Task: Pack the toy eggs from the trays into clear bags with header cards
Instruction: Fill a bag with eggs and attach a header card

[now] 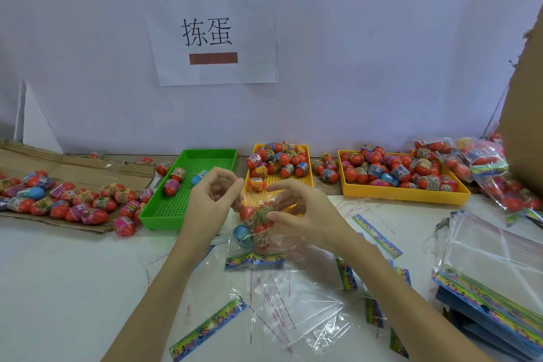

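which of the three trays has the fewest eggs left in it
The green tray, leftmost of the three, holds only a few eggs at its far end. The middle yellow tray has a pile, and the right yellow tray is nearly full.

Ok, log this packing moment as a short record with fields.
setting: white table against a wall with a paper sign
left hand: pinching the top of the clear bag
right hand: gripping the same bag's opening
bag contents: several toy eggs, one blue, header card at its lower end
green tray: a few eggs
yellow trays: piled with eggs
spare bags: stacked at right
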